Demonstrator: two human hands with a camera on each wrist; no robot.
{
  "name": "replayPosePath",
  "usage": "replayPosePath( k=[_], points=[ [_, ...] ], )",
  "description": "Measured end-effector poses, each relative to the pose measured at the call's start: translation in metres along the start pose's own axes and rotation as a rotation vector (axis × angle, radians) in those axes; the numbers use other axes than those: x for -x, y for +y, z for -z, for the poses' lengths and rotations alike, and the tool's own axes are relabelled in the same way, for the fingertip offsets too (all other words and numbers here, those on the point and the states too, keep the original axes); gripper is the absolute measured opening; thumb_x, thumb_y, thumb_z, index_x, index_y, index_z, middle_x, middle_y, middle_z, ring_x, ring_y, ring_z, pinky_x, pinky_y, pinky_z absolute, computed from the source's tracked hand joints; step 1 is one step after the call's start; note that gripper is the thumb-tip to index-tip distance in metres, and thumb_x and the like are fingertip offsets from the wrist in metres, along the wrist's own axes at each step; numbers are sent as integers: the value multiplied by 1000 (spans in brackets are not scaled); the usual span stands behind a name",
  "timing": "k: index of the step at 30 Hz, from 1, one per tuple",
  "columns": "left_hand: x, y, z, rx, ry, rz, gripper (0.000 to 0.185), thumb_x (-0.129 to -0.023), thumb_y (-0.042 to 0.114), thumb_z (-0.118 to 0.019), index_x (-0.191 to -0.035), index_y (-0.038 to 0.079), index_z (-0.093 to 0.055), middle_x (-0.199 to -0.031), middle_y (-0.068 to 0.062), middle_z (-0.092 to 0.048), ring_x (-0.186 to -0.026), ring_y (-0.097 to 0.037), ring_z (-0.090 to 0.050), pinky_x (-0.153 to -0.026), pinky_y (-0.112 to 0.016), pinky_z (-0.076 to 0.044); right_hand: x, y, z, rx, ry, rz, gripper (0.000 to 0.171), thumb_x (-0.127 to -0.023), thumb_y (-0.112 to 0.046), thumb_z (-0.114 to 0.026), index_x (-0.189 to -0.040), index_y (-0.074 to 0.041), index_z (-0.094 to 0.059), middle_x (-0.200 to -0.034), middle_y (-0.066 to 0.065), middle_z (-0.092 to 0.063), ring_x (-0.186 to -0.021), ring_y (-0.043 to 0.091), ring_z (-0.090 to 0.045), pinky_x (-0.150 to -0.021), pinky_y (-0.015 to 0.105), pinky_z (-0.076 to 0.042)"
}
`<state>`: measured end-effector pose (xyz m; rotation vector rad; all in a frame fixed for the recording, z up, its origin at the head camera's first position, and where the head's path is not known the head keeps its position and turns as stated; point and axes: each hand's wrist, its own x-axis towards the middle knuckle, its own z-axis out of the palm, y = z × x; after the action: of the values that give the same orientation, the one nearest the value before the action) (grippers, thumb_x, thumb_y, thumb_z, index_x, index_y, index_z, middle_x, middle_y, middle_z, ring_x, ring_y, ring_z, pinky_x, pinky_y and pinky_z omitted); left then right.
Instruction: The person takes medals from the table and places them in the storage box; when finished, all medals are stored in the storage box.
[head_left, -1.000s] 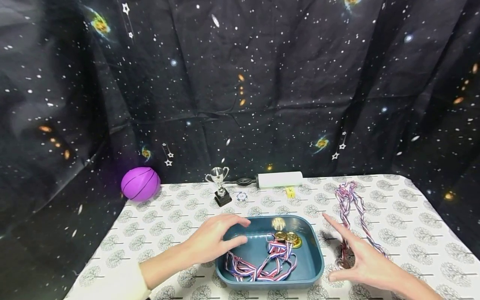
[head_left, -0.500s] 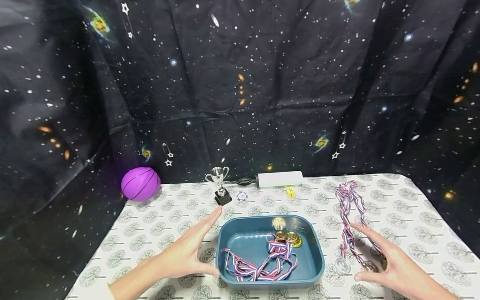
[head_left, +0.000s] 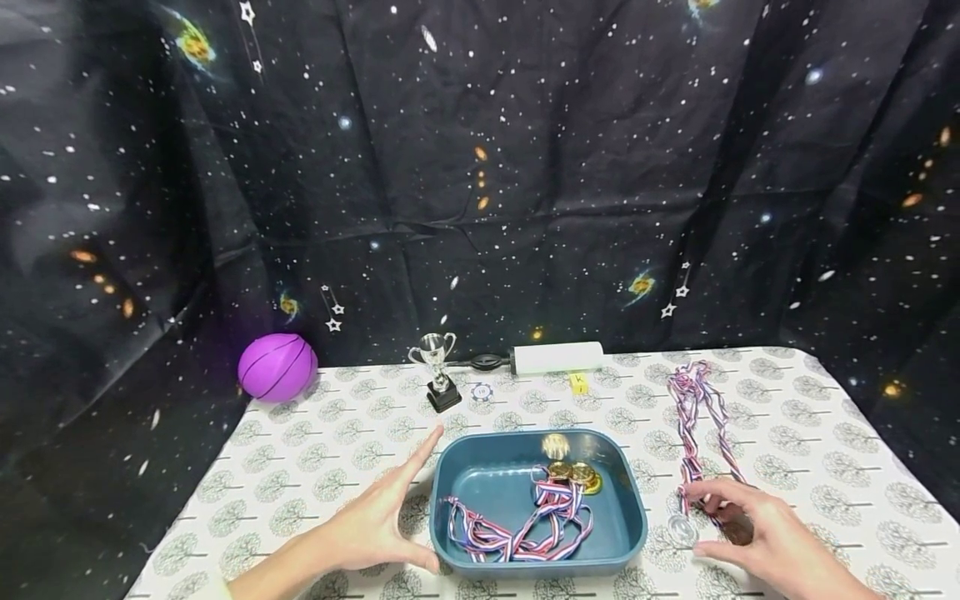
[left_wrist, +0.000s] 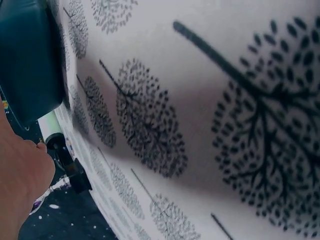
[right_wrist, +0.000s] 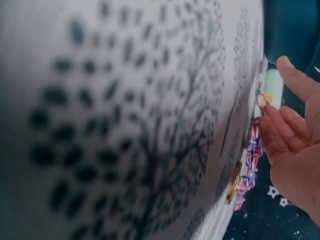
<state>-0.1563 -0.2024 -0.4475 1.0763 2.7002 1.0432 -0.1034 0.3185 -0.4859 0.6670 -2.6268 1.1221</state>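
A blue rectangular bin [head_left: 540,570] stands on the table, with several gold medals [head_left: 581,474] and their striped ribbons [head_left: 551,510] in it. My left hand [head_left: 371,527] is at the bin's left side, thumb and fingers spread, thumb by the rim; whether they touch is unclear. Over the right-hand medals' lower end is my right hand [head_left: 765,533], fingers bent and thumb apart. A silver medal [head_left: 682,529] shows beside that thumb, and striped ribbons [head_left: 692,400] run back from it. In the right wrist view, the fingertips [right_wrist: 265,117] reach the ribbons [right_wrist: 254,160]; a grip is not visible.
A silver trophy cup [head_left: 438,371], a poker chip [head_left: 482,392], a white cylinder with a black handle [head_left: 558,357] and a yellow lettered cube [head_left: 578,383] are along the back. A purple ball [head_left: 278,367] sits at the far left. A dark star-print cloth [head_left: 480,183] hangs behind.
My left hand has moved from over the bin to its left side. My right hand first shifted right and toward me, and its fingers have now bent down over the medals.
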Motion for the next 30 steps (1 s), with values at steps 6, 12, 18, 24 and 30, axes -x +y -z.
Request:
replayPosePath(
  k=[6, 12, 18, 24, 30],
  points=[
    [-1, 0, -4, 36, 4, -23, 152, -60, 59, -99, -172, 25, -3, -176, -6, -17, -156, -37, -30, -117, -69, -32, 0, 4, -8, 32, 18, 23, 51, -76, -24, -97, -121, -17, -74, -110, -8, -73, -90, 5, -63, -77, 10, -48],
    [-4, 2, -7, 82, -1, 28, 151, -61, 54, -101, -172, 25, -3, -177, -1, -15, -158, -33, -26, -120, -67, -29, -2, 8, -17, 140, 87, 95, 53, -68, -24, -101, -114, -22, -75, -107, -11, -72, -94, 4, -63, -85, 2, -40],
    [-5, 0, -10, 76, 11, -11, 150, -61, 43, -103, -172, 27, -4, -177, -1, -18, -158, -31, -29, -118, -69, -30, -5, 6, -22, 165, 124, 90, 52, -65, -26, -103, -110, -24, -77, -104, -12, -73, -92, 3, -64, -83, 4, -41],
    [-4, -2, -12, 48, 22, -57, 147, -64, 56, -99, -172, 24, -6, -176, 3, -20, -156, -31, -33, -116, -71, -34, -6, 9, -25, 119, 151, 122, 52, -63, -16, -103, -107, -22, -78, -103, -10, -73, -90, 3, -64, -81, 6, -43],
    [-5, 0, -10, 60, 9, -26, 148, -62, 51, -101, -172, 28, -6, -177, 5, -20, -158, -29, -30, -117, -69, -33, -5, 8, -26, 161, 141, 70, 52, -62, -15, -103, -107, -28, -78, -105, -13, -72, -92, 3, -62, -83, 4, -41]
  ],
)
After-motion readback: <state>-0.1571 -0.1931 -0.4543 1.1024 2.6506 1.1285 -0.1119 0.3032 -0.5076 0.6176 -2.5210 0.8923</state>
